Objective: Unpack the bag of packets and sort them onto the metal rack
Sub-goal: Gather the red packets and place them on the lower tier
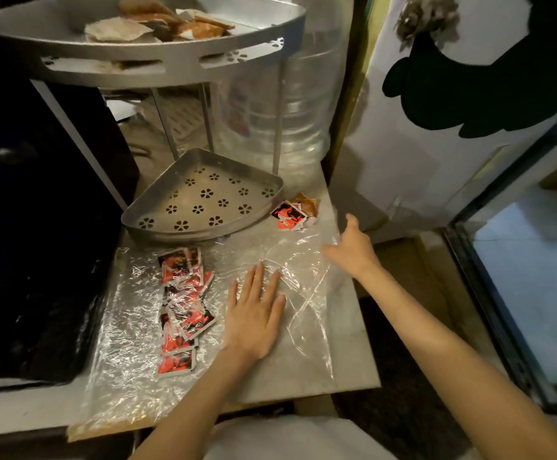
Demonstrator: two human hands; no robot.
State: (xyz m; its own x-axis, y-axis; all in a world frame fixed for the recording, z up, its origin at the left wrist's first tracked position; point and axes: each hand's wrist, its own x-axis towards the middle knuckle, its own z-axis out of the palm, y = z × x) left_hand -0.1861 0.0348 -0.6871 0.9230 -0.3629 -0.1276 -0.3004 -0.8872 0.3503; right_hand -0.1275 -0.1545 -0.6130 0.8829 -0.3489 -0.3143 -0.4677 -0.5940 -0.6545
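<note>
A clear plastic bag (131, 343) lies spread flat across the marble counter, with several red-and-black packets (182, 307) in a loose column inside its left half. My left hand (255, 313) presses flat on the bag, fingers straight, just right of the packets. My right hand (353, 247) holds the bag's right edge near the counter's side; its fingers are hidden from this angle. Another red packet (287, 215) and brown packets (308, 204) lie beside the rack's lower tray (137, 220), whose perforated floor is bare. The rack's upper shelf (137, 59) holds several brown and white packets (157, 24).
A large clear water jug (303, 121) stands behind the rack legs. A black appliance (38, 227) fills the left side. The counter's front edge (303, 391) and right edge drop off near my arms. To the right is a white door and glass panel (529, 293).
</note>
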